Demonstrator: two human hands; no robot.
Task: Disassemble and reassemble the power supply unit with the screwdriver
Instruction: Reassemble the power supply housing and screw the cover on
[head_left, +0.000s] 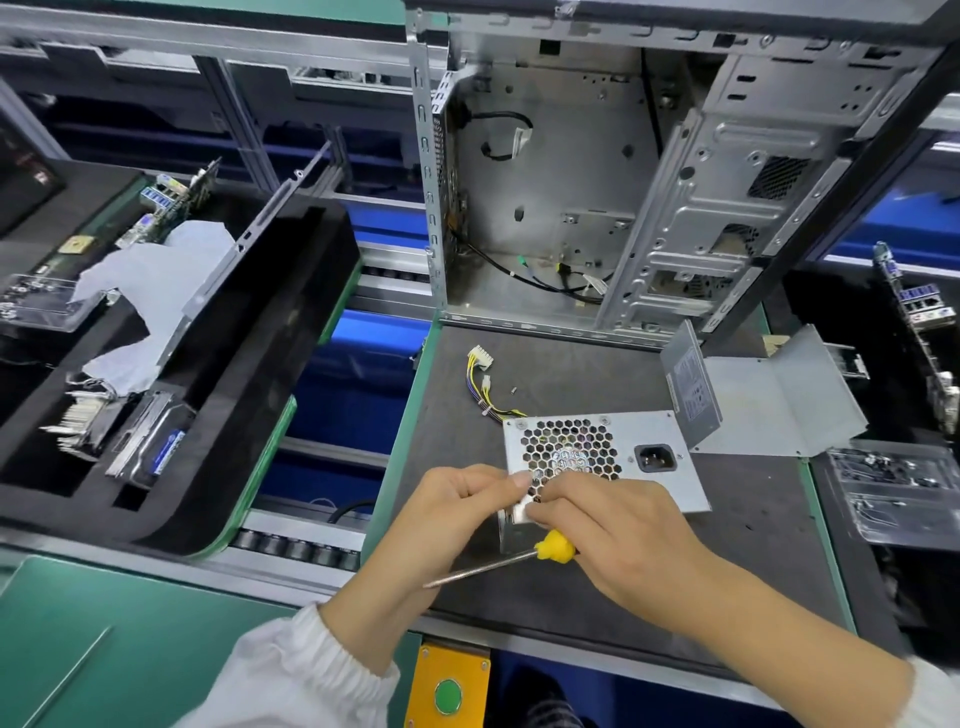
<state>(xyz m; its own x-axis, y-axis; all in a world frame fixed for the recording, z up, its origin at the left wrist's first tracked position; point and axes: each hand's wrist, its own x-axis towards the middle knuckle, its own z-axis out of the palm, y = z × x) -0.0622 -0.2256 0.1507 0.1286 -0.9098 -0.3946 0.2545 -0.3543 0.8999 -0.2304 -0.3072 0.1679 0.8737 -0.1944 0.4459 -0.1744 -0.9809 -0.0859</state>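
Note:
The silver power supply unit (634, 447) lies on the dark mat (571, 374), its honeycomb fan grille and black power socket facing me. Its yellow and black cable bundle (485, 384) with white plugs trails off to the back left. My right hand (618, 530) holds the yellow-handled screwdriver (553, 546), whose shaft points left, and its fingertips pinch a small white piece (522, 508) at the unit's front left corner. My left hand (457, 506) pinches the same white piece from the left. A loose screw (513, 390) lies on the mat behind the unit.
An open, empty computer case (623, 182) stands behind the mat. The removed grey cover (753, 405) lies to the right of the unit. A black foam tray (208, 364) at the left holds a circuit board, a drive and white cloth. A yellow box with a green button (448, 693) is at the front edge.

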